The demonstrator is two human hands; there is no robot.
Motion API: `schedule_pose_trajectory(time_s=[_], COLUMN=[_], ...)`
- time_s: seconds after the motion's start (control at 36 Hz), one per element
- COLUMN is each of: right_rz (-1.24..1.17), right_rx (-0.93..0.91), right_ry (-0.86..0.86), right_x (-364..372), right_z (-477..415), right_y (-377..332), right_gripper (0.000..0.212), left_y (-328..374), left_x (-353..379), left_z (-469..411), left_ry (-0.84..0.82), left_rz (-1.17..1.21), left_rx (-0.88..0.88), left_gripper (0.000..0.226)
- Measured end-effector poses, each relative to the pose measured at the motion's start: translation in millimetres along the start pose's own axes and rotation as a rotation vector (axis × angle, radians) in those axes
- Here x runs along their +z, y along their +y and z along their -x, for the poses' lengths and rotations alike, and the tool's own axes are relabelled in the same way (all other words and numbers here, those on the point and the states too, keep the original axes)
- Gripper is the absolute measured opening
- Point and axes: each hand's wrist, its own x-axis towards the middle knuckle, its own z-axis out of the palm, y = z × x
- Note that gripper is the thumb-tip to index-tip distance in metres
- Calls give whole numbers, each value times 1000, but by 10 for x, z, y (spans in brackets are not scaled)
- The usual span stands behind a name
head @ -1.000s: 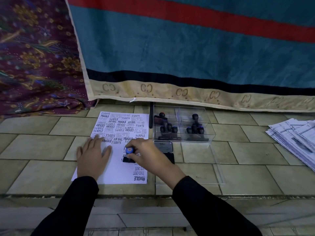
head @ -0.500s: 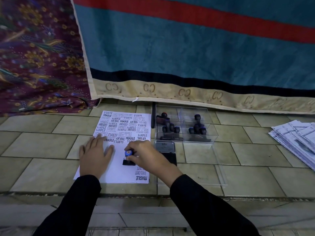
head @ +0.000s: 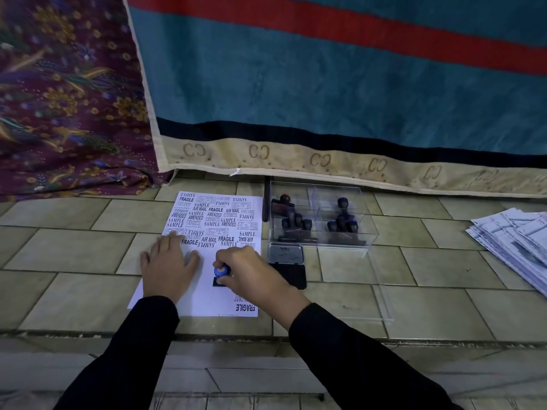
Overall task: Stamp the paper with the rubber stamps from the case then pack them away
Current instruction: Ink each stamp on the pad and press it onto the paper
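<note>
A white paper (head: 207,300) lies on the tiled floor, its far half covered with black stamped words. My left hand (head: 168,266) rests flat on the paper's left side, fingers spread. My right hand (head: 251,276) grips a rubber stamp (head: 221,272) with a blue knob, its dark base pressed on the paper's blank middle. To the right stands a clear plastic case (head: 367,232) holding several dark stamps (head: 293,223). An open ink pad (head: 286,266) lies just in front of the case.
The case's clear lid (head: 381,303) lies flat on the tiles to the right of my right hand. A stack of printed papers (head: 515,244) sits at the far right. A blue and red blanket (head: 325,84) and a patterned maroon cloth (head: 59,99) hang behind.
My right hand keeps the stamp pressed on the paper's middle and my left hand stays flat on the paper; only the view has shifted slightly.
</note>
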Motion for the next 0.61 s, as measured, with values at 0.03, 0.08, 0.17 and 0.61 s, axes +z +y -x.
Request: schedule_pose_trajectory(time_s=[0.03,0.08,0.17,0.61], right_rz=[12,17,-58,-177], right_rx=[-11,-20,47,519], right_ry=[-11,-16,0,829], right_x=[14,43,39,-1601], right_z=[7,16,-21,-88], right_y=[-2,17,83,1376], right_gripper=[8,11,13,34], left_y=[9,21,27,26], left_x=[8,28,36,46], left_z=[6,34,55,53], left_ry=[8,35,56,54], left_rz=[5,-4,-20,-36], left_rx=[-2,4,10,0], left_gripper=[41,41,42,41])
